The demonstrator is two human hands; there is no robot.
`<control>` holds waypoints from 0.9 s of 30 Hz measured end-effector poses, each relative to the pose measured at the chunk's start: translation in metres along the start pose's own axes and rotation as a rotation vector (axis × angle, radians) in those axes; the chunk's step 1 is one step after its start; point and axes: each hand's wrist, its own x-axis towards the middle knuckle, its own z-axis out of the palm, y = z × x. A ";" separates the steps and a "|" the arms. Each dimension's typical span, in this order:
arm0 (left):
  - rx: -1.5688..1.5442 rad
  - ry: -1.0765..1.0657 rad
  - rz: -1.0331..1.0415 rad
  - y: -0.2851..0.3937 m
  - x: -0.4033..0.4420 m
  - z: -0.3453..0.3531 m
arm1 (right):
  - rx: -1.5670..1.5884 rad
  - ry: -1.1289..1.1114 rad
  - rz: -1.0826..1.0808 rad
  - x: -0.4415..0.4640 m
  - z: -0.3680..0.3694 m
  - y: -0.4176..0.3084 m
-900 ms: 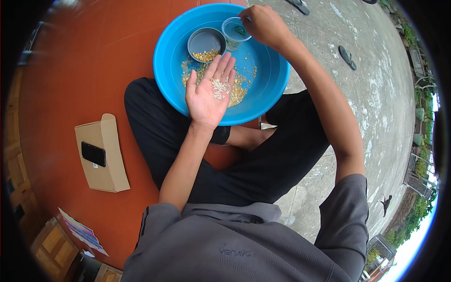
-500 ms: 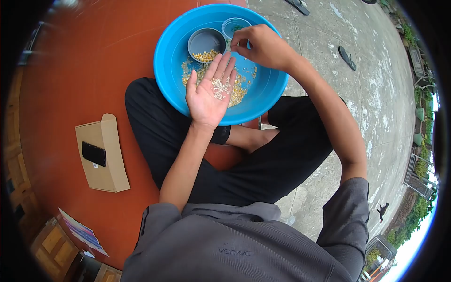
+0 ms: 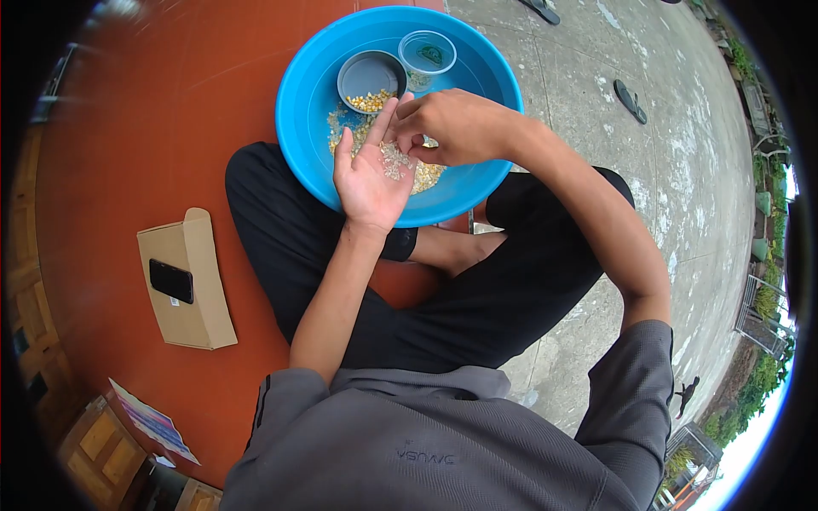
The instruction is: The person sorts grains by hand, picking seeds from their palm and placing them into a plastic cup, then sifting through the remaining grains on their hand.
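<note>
My left hand (image 3: 368,192) is held palm up over the near part of a blue basin (image 3: 313,162), its fingers stretched out. Small pale pieces of broken corn (image 3: 396,160) lie loose on the palm and fingers. Just above them my right hand (image 3: 452,126) is pinched, thumb against fingertips; anything between the tips is too small to make out. Behind my hands a grey bowl (image 3: 371,71) holds yellow corn kernels (image 3: 370,102). Beside it stands a clear plastic tub (image 3: 428,53) with a few bits inside. More broken corn (image 3: 428,177) covers part of the basin floor, partly hidden by my hands.
The basin sits before my crossed legs (image 3: 477,315). To the left, a black phone (image 3: 171,281) rests on a cardboard box (image 3: 198,319) on the red floor (image 3: 170,162). A printed sheet (image 3: 153,420) lies lower left. A flip-flop (image 3: 630,101) is on the concrete at right.
My right hand has moved from beside the clear tub down and toward me, over the pieces on my left palm. The tub is now in fuller view. My left hand has barely moved.
</note>
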 end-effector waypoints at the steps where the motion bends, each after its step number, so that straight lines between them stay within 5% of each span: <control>1: 0.009 0.006 0.002 0.000 -0.001 0.003 | 0.014 0.010 -0.006 0.000 0.001 0.000; 5: -0.074 -0.067 -0.035 0.002 0.000 -0.014 | 0.122 0.065 -0.034 0.000 0.005 0.008; 15: 0.025 0.131 -0.043 0.000 -0.001 -0.005 | 0.091 0.109 0.073 0.005 -0.001 -0.003; 27: 0.058 -0.010 -0.025 -0.002 0.000 0.006 | -0.192 0.696 0.484 0.015 -0.025 0.049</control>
